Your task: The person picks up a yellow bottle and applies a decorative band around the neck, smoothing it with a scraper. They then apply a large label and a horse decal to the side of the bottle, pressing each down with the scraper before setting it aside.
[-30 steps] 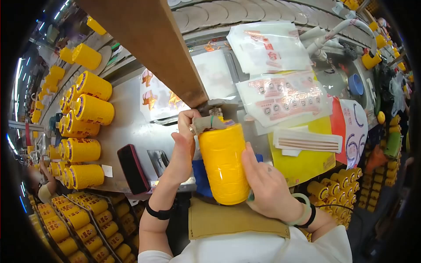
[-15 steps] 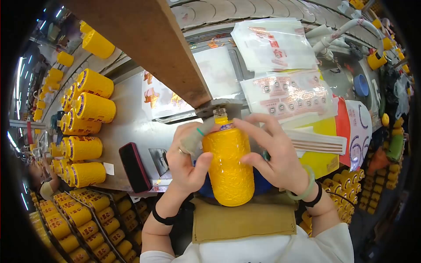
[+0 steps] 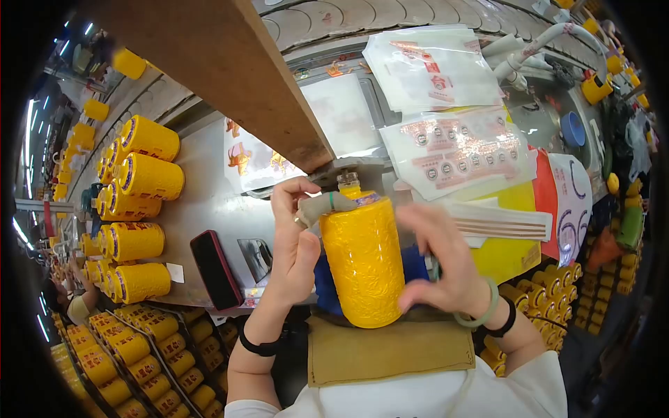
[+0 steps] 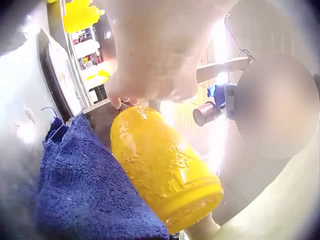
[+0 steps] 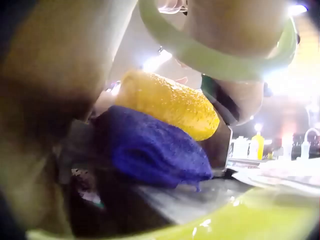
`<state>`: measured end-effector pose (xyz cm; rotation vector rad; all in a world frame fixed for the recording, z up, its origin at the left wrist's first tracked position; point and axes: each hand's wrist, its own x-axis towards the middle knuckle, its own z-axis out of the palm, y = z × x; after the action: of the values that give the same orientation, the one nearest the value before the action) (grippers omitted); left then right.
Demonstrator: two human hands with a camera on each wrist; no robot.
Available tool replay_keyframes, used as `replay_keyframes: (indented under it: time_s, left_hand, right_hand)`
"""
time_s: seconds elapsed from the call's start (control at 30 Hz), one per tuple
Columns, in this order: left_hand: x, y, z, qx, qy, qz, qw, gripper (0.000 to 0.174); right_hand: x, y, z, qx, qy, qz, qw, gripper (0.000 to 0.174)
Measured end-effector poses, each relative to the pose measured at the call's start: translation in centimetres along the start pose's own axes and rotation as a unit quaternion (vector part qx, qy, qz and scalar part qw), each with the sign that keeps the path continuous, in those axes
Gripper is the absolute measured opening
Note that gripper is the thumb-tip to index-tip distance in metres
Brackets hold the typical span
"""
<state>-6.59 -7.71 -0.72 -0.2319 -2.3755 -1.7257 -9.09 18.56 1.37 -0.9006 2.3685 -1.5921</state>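
Observation:
A glossy yellow bottle (image 3: 362,261) with embossed sides and a clear neck (image 3: 348,182) stands tilted in front of the person, against a dark blue towel (image 4: 95,185). My left hand (image 3: 289,240) holds it at the shoulder, the index finger in a grey cloth finger cover (image 3: 324,207) bent over a purple label band (image 3: 367,199). The left thumb stays off the bottle's side. My right hand (image 3: 446,261) is blurred at the bottle's right, fingers spread, with the thumb beside the lower wall. In the right wrist view the yellow bottle (image 5: 170,102) lies over the towel (image 5: 155,150).
A wooden post (image 3: 258,90) rises just beyond the bottle. Several yellow bottles (image 3: 150,174) line the left, near a phone (image 3: 214,268). Printed sticker sheets (image 3: 460,150) and paper strips (image 3: 502,223) lie right. Racked bottles (image 3: 132,362) fill the lower left.
Half a second ago both hands' fingers met at the bottle's shoulder; the right hand has since dropped away to the right. The left index finger stays there, and the bottle tilts slightly more.

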Motion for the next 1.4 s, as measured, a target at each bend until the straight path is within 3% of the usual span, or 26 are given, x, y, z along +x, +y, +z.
replay_keyframes:
  time_s: [0.07,0.17,0.37,0.43,0.5,0.57,0.6,0.67,0.77,0.83,0.9,0.97,1.03,1.1,1.17,1.23,1.3,1.4]
  left_hand:
    - [0.5,0.4,0.2,-0.009,-0.039,-0.05,0.998,0.094]
    - [1.2,0.8,-0.4,0.029,-0.099,-0.042,0.994,0.094]
    - [1.2,-0.1,-0.1,-0.018,-0.104,-0.069,0.992,0.091]
    - [0.8,-1.1,0.2,-0.028,-0.092,-0.065,0.993,0.089]
    - [0.9,-1.3,0.1,-0.038,-0.083,-0.053,0.994,0.087]
    - [1.1,-1.0,-0.1,-0.026,-0.099,-0.06,0.993,0.084]
    - [1.2,-1.0,0.2,-0.026,-0.098,-0.058,0.993,0.084]
    - [0.8,-0.9,1.0,-0.125,-0.038,-0.085,0.988,0.086]
    - [1.1,-0.6,0.7,-0.108,-0.079,-0.068,0.989,0.084]
    - [1.2,-0.2,0.4,-0.098,-0.095,-0.076,0.988,0.082]
    - [1.2,-0.6,-0.1,-0.046,-0.132,-0.081,0.987,0.083]
    - [1.2,-0.9,0.1,-0.05,-0.117,-0.085,0.988,0.083]
    - [1.0,-1.1,0.1,-0.053,-0.105,-0.096,0.988,0.083]
    - [1.1,-1.1,0.3,-0.04,-0.087,-0.075,0.993,0.085]
    - [1.3,-0.4,0.1,-0.033,-0.105,-0.074,0.991,0.087]
    - [1.2,-0.6,0.1,-0.028,-0.108,-0.082,0.99,0.088]
    - [1.4,-0.7,0.2,-0.029,-0.097,-0.071,0.992,0.086]
    - [1.2,-1.1,0.2,-0.025,-0.095,-0.069,0.993,0.083]
  right_hand:
    - [-2.2,0.1,0.2,-0.009,-0.097,-0.012,0.995,0.113]
    - [-4.0,0.4,2.2,-0.098,-0.093,0.034,0.99,0.115]
    - [-3.4,-2.3,2.0,-0.204,-0.066,-0.045,0.976,0.1]
    - [-3.7,-3.6,1.3,-0.27,-0.117,-0.138,0.946,0.098]
    - [-3.2,-2.9,2.1,-0.24,-0.112,-0.123,0.956,0.093]
    - [-3.0,-0.8,3.5,-0.196,0.002,0.026,0.98,0.083]
    - [-2.9,-0.4,3.7,-0.15,-0.009,0.015,0.989,0.078]
    - [-3.1,-1.7,3.1,-0.186,-0.031,-0.007,0.982,0.078]
    - [-3.1,-3.1,2.5,-0.23,-0.065,-0.061,0.969,0.079]
    - [-3.5,-2.2,2.9,-0.199,-0.041,-0.049,0.978,0.082]
    - [-3.6,-1.4,3.2,-0.251,-0.035,-0.015,0.967,0.087]
    - [-3.0,-1.7,3.1,-0.166,-0.071,0.044,0.983,0.091]
    - [-3.4,-2.8,2.6,-0.174,-0.082,0.042,0.98,0.093]
    - [-3.8,-3.4,2.2,-0.245,-0.11,-0.059,0.961,0.099]
    - [-3.7,-2.4,2.8,-0.226,-0.092,-0.05,0.969,0.098]
    - [-3.2,-0.9,3.6,-0.19,-0.01,0.038,0.981,0.089]
    - [-2.8,-1.8,3.0,-0.177,-0.042,0.042,0.982,0.086]
    - [-3.0,-3.9,2.0,-0.221,-0.104,-0.048,0.968,0.083]
